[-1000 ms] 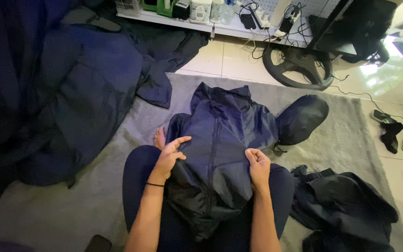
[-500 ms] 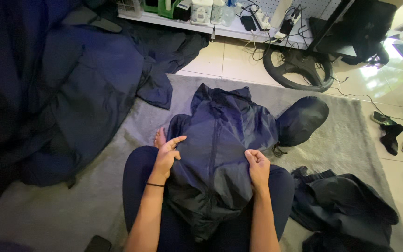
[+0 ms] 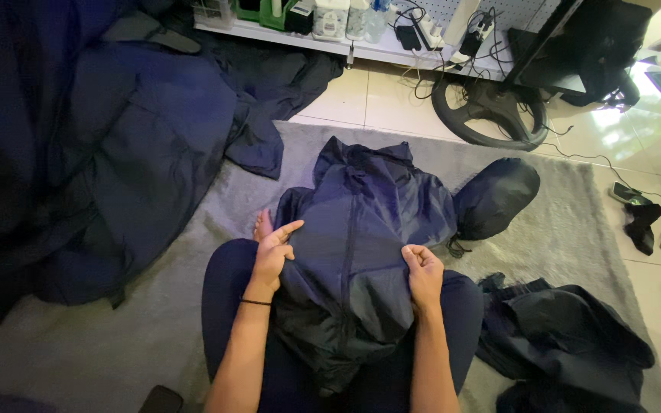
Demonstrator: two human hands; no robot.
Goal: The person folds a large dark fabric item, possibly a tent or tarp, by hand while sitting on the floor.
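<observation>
Little change from half a second back: left hand [image 3: 273,251] has its index finger a bit more extended across the fabric, right hand [image 3: 423,273] stays put, jacket barely shifts. Dark navy zip jacket [image 3: 361,252] lies front up over the person's lap, collar pointing away toward the tiled floor [image 3: 392,99], hem bunched down between the thighs. Left hand sits on the jacket's left edge, partly open, index finger pointing inward over the cloth, thumb and other fingers curled at the edge; whether it actually pinches fabric, can't tell. Right hand is curled into a loose fist on the right side of the jacket front, fingers folded in, seemingly gathering a fold of cloth. Thin black band on the left wrist. A bare foot [image 3: 262,226] pokes out just beside the left hand. One jacket sleeve [image 3: 495,197] flops out to the right on the grey rug [image 3: 154,336]. Big pile of dark blue garments [image 3: 93,153] left of the person, well apart from the hands. Another crumpled dark garment [image 3: 568,344] lies on the rug near the right knee. Far side: a steering wheel [image 3: 490,111] on the tiles, cables around it, a white shelf [image 3: 330,34] with bottles.
</observation>
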